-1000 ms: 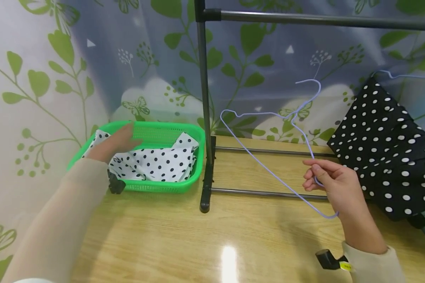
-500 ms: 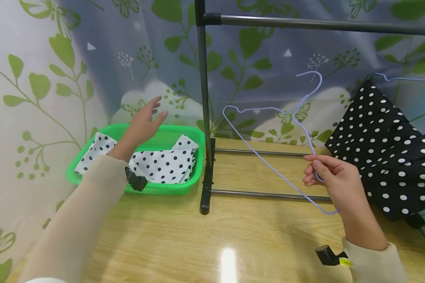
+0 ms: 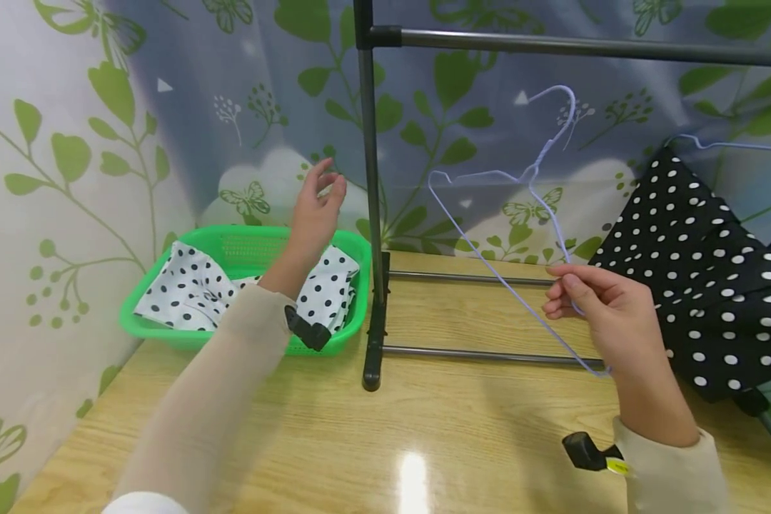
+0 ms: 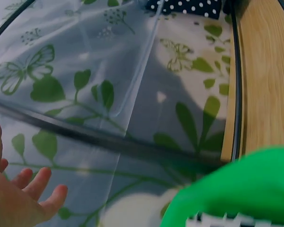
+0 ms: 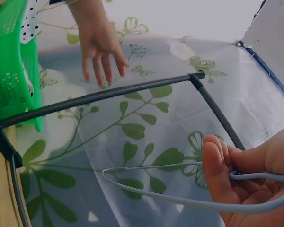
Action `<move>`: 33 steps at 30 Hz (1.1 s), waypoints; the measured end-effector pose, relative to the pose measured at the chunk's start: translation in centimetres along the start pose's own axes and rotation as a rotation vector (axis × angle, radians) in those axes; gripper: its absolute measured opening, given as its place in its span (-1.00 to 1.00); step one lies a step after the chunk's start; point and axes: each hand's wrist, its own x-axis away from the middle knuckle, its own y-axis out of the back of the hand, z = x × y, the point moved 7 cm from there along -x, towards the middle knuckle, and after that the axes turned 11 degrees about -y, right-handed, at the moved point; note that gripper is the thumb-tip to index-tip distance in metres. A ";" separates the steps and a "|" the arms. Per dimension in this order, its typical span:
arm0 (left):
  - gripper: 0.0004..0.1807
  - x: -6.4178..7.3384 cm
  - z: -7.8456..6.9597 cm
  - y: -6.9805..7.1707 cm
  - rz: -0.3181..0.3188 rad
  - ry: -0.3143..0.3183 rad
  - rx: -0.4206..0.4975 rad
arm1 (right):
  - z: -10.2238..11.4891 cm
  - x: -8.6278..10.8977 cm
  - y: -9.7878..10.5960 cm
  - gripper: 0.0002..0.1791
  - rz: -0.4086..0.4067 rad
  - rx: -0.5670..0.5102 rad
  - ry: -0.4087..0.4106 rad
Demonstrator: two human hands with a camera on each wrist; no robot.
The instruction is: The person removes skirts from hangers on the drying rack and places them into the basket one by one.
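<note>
The right hand (image 3: 620,325) pinches a bare lilac wire hanger (image 3: 533,171); the left hand (image 3: 318,214), fingers loosely spread, holds nothing. Beyond, white black-dotted cloth (image 3: 186,289) lies unhung in a green plastic basket (image 3: 143,325); black white-dotted cloth (image 3: 713,278) already hangs on another lilac hanger (image 3: 745,146).

The left hand (image 3: 317,214) has gone up and right, from the left part of the green basket (image 3: 250,246) to near the rack's upright pole (image 3: 370,157). More of the white spotted cloth (image 3: 186,289) shows on the left now. The right hand (image 3: 607,307) has tipped the purple hanger (image 3: 533,171), so its hook is higher.
</note>
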 end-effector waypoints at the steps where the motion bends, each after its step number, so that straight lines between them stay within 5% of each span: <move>1: -0.39 0.1 0.0 -0.5 0.002 0.002 0.012 | 0.2 0.0 -0.2 -0.79 -0.003 0.000 0.009; 14: -0.31 0.9 1.0 -4.7 0.040 -0.075 -0.009 | 2.0 -0.6 -2.4 -0.81 0.032 0.010 0.132; 26: -0.44 0.8 2.0 -5.8 -0.031 -0.221 -0.132 | 2.5 -1.5 -3.7 -0.82 -0.020 0.014 0.115; 33: -0.47 0.9 2.1 -6.1 -0.089 -0.300 -0.128 | 2.9 -2.0 -4.2 -0.81 -0.027 0.046 0.123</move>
